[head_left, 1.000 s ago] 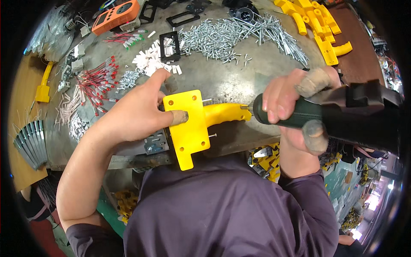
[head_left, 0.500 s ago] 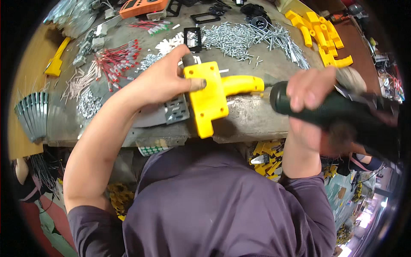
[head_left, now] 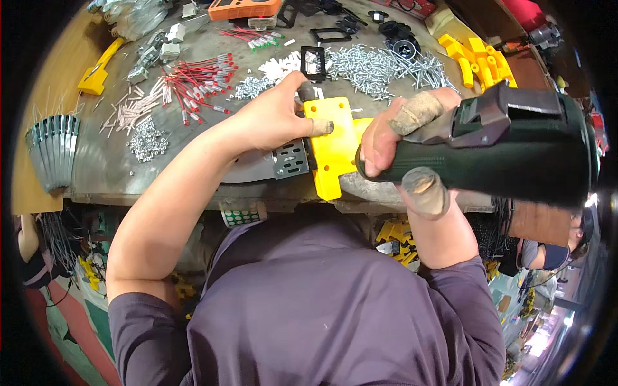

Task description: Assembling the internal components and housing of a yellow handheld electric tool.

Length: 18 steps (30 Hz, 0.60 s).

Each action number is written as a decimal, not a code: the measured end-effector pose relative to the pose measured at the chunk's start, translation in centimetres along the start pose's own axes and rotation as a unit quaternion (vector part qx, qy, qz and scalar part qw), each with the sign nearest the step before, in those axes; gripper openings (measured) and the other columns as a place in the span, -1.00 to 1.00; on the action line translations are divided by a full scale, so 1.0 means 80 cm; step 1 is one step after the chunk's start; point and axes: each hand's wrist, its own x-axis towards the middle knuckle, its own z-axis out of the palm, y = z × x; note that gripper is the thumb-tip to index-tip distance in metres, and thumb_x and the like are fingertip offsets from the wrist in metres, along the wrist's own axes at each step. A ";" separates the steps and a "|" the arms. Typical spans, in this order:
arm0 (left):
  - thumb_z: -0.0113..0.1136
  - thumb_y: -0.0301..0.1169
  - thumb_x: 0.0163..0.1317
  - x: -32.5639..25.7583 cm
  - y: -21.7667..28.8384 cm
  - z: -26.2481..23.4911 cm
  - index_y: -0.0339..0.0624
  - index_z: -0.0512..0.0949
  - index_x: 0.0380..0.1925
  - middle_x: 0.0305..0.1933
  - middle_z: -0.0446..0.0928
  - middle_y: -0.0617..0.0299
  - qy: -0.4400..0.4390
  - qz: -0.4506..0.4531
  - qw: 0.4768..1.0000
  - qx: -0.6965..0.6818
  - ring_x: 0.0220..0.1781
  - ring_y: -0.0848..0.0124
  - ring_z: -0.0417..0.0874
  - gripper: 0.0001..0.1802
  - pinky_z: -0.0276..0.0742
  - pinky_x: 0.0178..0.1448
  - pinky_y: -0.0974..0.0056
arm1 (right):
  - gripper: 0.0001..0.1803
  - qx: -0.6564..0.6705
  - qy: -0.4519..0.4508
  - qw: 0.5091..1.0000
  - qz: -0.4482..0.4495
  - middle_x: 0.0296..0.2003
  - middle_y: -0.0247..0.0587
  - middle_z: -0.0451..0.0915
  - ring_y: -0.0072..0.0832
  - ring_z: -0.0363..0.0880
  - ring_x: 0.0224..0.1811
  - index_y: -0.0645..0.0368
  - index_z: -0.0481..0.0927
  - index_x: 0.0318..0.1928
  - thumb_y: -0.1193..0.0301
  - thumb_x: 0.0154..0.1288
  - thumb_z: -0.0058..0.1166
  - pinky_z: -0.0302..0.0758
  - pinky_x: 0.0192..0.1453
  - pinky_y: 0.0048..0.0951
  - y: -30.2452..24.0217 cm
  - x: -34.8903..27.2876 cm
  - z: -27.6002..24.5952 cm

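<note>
Above a grey workbench [head_left: 106, 174] strewn with screws [head_left: 364, 72] and red-wired parts [head_left: 201, 83], the left hand [head_left: 277, 116] grips a yellow plastic piece [head_left: 335, 148] beside the dark handheld tool [head_left: 515, 157] clasped in the right hand [head_left: 384, 138], a co-worker's arm [head_left: 533, 255] at far right.

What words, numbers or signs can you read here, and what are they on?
None can be read.
Orange meter: cut off by the top edge; any markings are too small to read.
Yellow part in the left hand: no lettering that I can make out.
Dark tool in the right hand: no readable lettering.
Roll below the bench edge: green dots, not words.
</note>
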 end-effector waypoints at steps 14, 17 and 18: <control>0.47 -0.16 -0.01 -0.008 0.003 0.004 -0.37 0.31 0.08 -0.15 0.58 -0.03 0.031 0.026 0.998 0.043 -0.09 0.30 0.60 -0.22 0.49 0.00 0.26 | -0.33 -0.002 0.030 0.999 0.029 -0.56 -0.28 0.43 -0.43 0.43 -0.59 0.14 0.34 0.00 -0.12 0.15 0.20 0.43 -0.42 -0.41 -0.021 0.001 0.027; 0.47 -0.14 -0.01 0.005 -0.024 0.003 -0.37 0.31 0.09 -0.16 0.58 -0.02 0.016 0.049 0.999 0.016 -0.10 0.29 0.59 -0.21 0.49 0.00 0.26 | -0.33 -0.037 -0.001 0.998 0.046 -0.58 -0.26 0.45 -0.40 0.48 -0.59 0.16 0.33 -0.04 -0.14 0.16 0.19 0.48 -0.45 -0.38 -0.038 0.009 0.043; 0.47 -0.10 -0.02 0.004 -0.005 0.004 -0.38 0.30 0.11 -0.15 0.57 -0.03 0.015 0.050 0.998 0.041 -0.10 0.27 0.59 -0.18 0.49 0.00 0.25 | -0.33 -0.042 0.005 0.998 0.043 -0.58 -0.26 0.45 -0.40 0.48 -0.59 0.16 0.33 -0.04 -0.14 0.16 0.19 0.48 -0.45 -0.38 -0.030 0.010 0.039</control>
